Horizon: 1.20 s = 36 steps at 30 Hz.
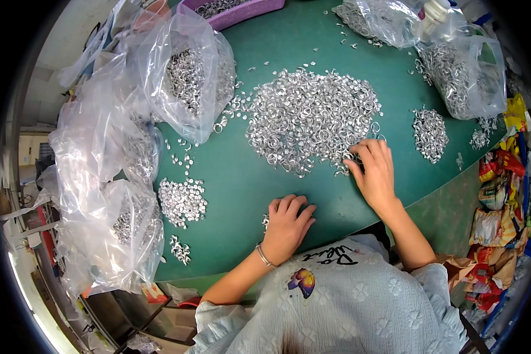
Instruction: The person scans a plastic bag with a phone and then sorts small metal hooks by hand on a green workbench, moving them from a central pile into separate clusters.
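Note:
A broad heap of small silvery metal rings [312, 118] lies on the green tabletop [242, 177]. At the heap's lower right edge, my right hand [374, 174] has its thumb and fingers apart, the tips touching the pieces. My left hand [289, 227], with a bracelet on the wrist, rests nearer the table's front edge. Its fingers are bent but spread, and a few metal pieces [265, 222] peek out on its left side. Whatever lies beneath that palm is hidden.
Smaller piles of metal pieces lie at left [183, 202] and right [430, 134]. Clear plastic bags of pieces [186, 76] line the left side; another bag [463, 76] stands far right. A purple tray [242, 13] sits at the back. Colourful packets [492, 227] lie beyond the right edge.

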Motion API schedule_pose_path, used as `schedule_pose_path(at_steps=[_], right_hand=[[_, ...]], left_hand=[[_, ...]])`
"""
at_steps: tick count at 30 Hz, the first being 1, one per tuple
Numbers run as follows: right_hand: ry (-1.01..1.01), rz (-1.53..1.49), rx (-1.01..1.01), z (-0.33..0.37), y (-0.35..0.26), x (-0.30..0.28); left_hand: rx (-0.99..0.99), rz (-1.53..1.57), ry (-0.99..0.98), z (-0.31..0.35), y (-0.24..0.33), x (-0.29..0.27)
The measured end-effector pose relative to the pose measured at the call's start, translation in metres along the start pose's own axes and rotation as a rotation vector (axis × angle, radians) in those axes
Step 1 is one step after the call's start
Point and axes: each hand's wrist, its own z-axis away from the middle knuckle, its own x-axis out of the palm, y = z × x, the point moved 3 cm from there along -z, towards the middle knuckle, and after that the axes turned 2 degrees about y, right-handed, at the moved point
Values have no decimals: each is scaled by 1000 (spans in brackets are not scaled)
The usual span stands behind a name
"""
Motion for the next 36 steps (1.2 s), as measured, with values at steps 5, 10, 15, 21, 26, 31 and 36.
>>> schedule_pose_path(at_steps=[5,10,15,21,26,31,36], right_hand=[[63,-63,-38,-19,39,0],[139,21,44,-26,42,-18],[-143,67,-97,-1,11,-9],[-186,162,-93,-3,9,-17],[-99,39,27,15,33,-24],[4,-123,70,23,38,-37],[-66,-49,-6,28,31,-24]], left_hand=[[-63,62,11,13,-11,-5],[-59,95,-1,2,-6,-17],[53,79,86,-59,2,-5],[199,-82,44,-129,0,35],[242,-148,-28,-134,0,44],[347,-163,-2,-131,-3,41],[364,-128,9,-134,-1,37]])
